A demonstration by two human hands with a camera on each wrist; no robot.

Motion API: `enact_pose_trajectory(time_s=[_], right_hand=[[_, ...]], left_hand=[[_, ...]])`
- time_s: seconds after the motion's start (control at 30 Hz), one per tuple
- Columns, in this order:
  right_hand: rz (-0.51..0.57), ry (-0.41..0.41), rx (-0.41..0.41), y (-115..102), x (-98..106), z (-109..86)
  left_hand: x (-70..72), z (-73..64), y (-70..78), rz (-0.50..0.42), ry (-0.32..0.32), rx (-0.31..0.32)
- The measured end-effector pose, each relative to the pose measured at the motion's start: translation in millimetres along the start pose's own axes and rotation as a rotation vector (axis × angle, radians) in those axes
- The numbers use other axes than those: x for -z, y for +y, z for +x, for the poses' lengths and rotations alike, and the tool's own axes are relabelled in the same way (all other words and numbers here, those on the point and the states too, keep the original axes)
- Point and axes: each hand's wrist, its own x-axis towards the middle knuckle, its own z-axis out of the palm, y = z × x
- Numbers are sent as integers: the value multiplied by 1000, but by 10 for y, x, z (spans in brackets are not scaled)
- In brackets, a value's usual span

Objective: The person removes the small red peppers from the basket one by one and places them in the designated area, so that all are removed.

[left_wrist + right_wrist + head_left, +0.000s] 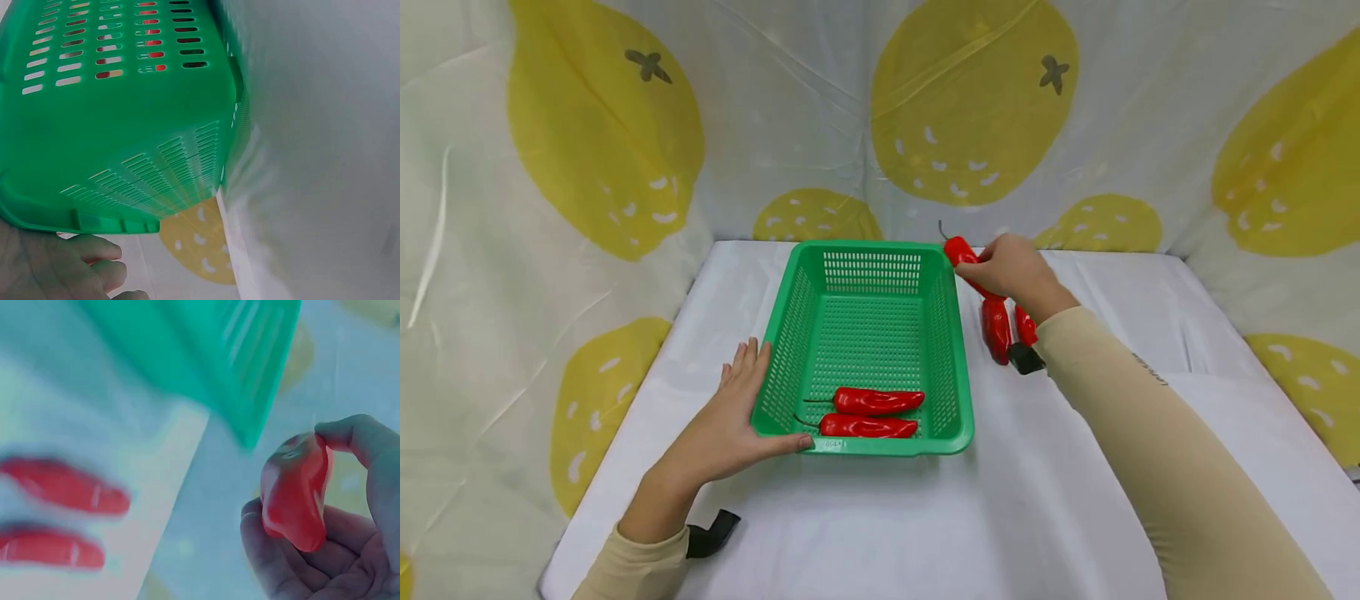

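Thumb on the near rim and fingers spread along the left side, my left hand (730, 425) rests against a green plastic basket (871, 446) in the head view. Inside, two red chili peppers, an upper one (880, 402) and a lower one (868, 427), lie side by side near the front wall. My right hand (1017, 268) pinches another red chili pepper (959, 250) between thumb and fingers, beside the basket's far right corner. Its thin stem points up and away. The right wrist view shows this pepper (297, 497) clasped close to the basket's edge.
To the basket's right, a red pepper (996, 330) lies on the white-covered table (880, 525). Next to it, another pepper (1025, 325) is partly hidden by the right arm. A lemon-print cloth (820, 125) hangs behind the table and at its sides.
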Motion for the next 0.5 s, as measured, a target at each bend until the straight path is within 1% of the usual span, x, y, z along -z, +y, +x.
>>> enact_pose_trajectory(time_s=[0.13,0.23,0.4,0.5], right_hand=[[-29,25,-78,379,249,-45],[-40,52,-132,641,349,-77],[-27,58,-224,989,373,-111],[-35,31,-270,1173,322,-129]], left_hand=[[18,-13,-2,-5,4,4],[26,-26,-15,-12,7,9],[10,-22,-39,-22,8,10],[2,-5,-34,-29,1,3]])
